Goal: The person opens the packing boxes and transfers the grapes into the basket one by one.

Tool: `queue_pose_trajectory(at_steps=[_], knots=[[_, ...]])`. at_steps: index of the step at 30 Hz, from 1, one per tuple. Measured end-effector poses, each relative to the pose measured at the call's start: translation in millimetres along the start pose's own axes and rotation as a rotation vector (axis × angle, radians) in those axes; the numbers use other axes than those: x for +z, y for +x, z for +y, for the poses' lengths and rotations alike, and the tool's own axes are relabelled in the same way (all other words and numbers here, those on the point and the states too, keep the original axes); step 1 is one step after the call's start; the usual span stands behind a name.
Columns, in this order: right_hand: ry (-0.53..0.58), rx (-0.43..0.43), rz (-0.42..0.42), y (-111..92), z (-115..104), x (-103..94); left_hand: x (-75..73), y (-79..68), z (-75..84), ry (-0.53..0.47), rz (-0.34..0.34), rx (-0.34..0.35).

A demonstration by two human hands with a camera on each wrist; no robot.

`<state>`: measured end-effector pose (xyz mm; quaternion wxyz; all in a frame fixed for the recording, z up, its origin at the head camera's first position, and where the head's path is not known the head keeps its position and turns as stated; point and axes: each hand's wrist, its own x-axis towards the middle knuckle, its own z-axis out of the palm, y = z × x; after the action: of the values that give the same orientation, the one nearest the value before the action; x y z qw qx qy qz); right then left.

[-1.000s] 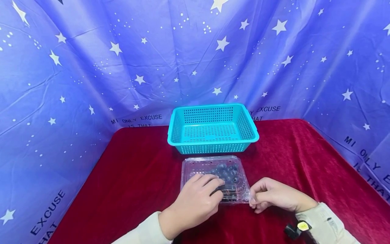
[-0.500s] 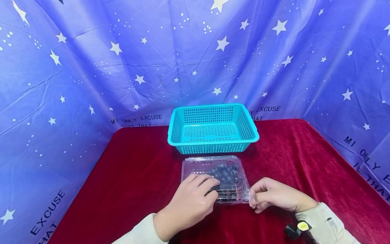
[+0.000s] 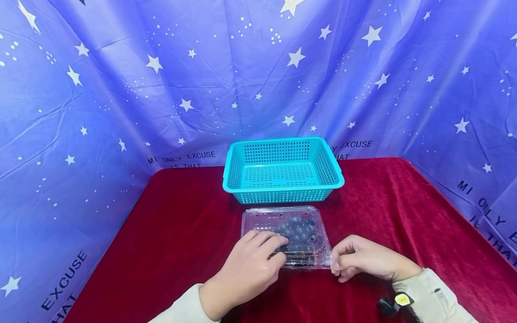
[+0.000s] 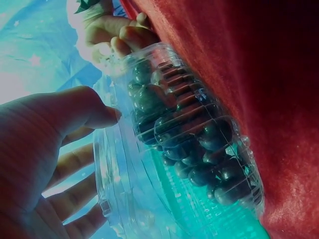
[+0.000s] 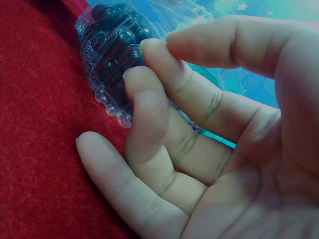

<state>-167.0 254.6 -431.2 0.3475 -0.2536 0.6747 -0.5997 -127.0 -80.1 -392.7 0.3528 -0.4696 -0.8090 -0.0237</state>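
A clear plastic clamshell box (image 3: 258, 220), lid down, lies flat on the table. Dark round fruit (image 3: 296, 229) shows through it, mostly towards the right side. My left hand (image 3: 252, 264) lies over the lid's left front part with fingers loosely bent; in the left wrist view its thumb (image 4: 102, 112) is at the lid's edge and the fingers spread along the far side. At the box's front right corner, my right hand (image 3: 361, 258) pinches the plastic edge between thumb and index finger (image 5: 164, 57), the other fingers curled below.
Directly behind the box stands a turquoise perforated basket (image 3: 282, 195) with nothing in it. A dark red velvet cloth (image 3: 169, 233) covers the table. A blue curtain with stars (image 3: 226, 67) hangs round the back and sides.
My left hand has slid a little left and towards me across the lid, so more of the front and the fruit shows. My right hand and the box have stayed in place.
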Motion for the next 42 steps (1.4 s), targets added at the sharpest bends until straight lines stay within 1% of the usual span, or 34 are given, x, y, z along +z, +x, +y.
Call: queue_pose_trajectory(at_steps=[7,17,28,32,35,39,42], knots=[[0.002,0.003,0.003,0,-1,0.6,-2.0,-3.2,-2.5,0.009,0.015,-0.008],[-0.003,-0.017,-0.007,-1,-1,0.1,-3.6,-9.4,-8.2,0.025,0.032,-0.012],[0.005,-0.018,-0.012,-1,0,-1.3,-10.7,-17.0,-14.2,0.003,0.018,-0.027],[0.006,-0.023,-0.015,0,0,-1.6,-11.2,-20.4,-15.6,-0.008,-0.002,-0.039],[0.004,-0.024,-0.014,0,0,-1.6,-11.6,-22.2,-16.5,-0.030,-0.002,-0.048],[0.012,-0.026,-0.015,-1,-1,-0.5,-12.8,-24.1,-17.4,-0.033,0.006,-0.046],[0.017,-0.029,-0.017,-2,-1,0.3,-14.3,-25.8,-18.2,-0.018,0.003,-0.038]])
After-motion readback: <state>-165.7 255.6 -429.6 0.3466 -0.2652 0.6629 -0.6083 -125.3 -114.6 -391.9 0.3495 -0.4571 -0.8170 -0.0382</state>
